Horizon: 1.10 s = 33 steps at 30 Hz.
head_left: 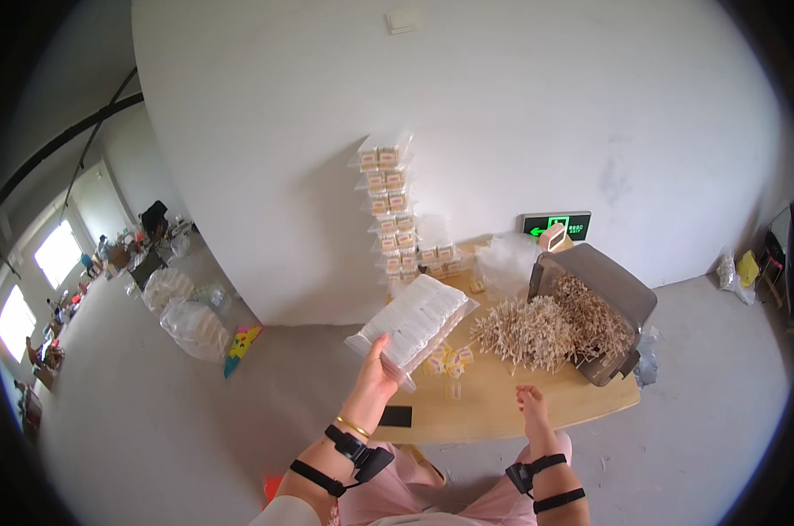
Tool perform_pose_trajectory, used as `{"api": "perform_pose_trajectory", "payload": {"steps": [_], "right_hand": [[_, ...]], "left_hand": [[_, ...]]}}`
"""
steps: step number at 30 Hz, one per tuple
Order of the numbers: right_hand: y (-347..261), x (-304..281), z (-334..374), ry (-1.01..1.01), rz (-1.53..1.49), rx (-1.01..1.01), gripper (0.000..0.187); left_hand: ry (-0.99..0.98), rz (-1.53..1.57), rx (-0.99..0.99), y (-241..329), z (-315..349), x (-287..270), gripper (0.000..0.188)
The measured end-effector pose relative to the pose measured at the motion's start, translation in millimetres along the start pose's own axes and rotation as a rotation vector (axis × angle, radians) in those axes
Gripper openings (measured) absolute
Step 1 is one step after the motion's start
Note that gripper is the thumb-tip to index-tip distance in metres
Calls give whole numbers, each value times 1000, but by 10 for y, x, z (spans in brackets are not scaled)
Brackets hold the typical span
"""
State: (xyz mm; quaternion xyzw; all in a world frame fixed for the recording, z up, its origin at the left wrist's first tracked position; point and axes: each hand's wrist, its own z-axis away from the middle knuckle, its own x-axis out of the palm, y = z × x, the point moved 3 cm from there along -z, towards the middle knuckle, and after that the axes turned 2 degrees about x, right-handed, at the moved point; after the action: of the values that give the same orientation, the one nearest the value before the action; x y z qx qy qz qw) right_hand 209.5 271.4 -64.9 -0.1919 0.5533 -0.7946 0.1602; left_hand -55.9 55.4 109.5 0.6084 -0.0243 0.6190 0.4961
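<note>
My left hand [378,375] grips a clear plastic bag of flat white packs [421,324] by its near left edge, thumb on top. The bag is raised and tilted over the left part of the wooden table [502,412]. Near the table's front edge, my right hand [531,401] is closed, its fingers curled in, and nothing shows in them. Beyond that hand lies a big heap of thin pale sticks [528,333], spilling from a grey plastic bin [603,280] tipped on its side. Small yellow-and-white cards [450,359] lie partly hidden beside the bag.
A tall stack of bagged small boxes [388,206] stands by the wall, with a shorter stack [439,254] beside it. Behind the heap sit a clear plastic bag [506,263] and a green exit sign [555,225]. A black flat object [395,416] lies at the table's front left.
</note>
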Motion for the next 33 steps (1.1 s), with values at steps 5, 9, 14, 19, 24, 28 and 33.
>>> {"api": "perform_pose_trajectory", "payload": {"steps": [5,9,14,19,24,28,33], "right_hand": [[250,96,-355,179,648,-384,11],[175,165,-233,317,983,-690,8],[110,120,-193,281,1031,-640,8],[36,125,-162,232,1044,-590,11],[4,190,-116,217,1225,-529,22],[-116,179,-113,140,1219,-437,21],[-60,168,-125,183,1221,-503,21]], "left_hand": [[28,-13,110,-216,-1077,279,49],[53,-9,177,-363,-1851,597,50],[25,79,139,-574,-2682,1096,52],[41,194,119,-743,-3633,1099,51],[-22,344,286,-617,-4166,1038,59],[-36,222,209,-862,-4085,1165,69],[59,-23,-342,-1201,-3778,1217,59]]}}
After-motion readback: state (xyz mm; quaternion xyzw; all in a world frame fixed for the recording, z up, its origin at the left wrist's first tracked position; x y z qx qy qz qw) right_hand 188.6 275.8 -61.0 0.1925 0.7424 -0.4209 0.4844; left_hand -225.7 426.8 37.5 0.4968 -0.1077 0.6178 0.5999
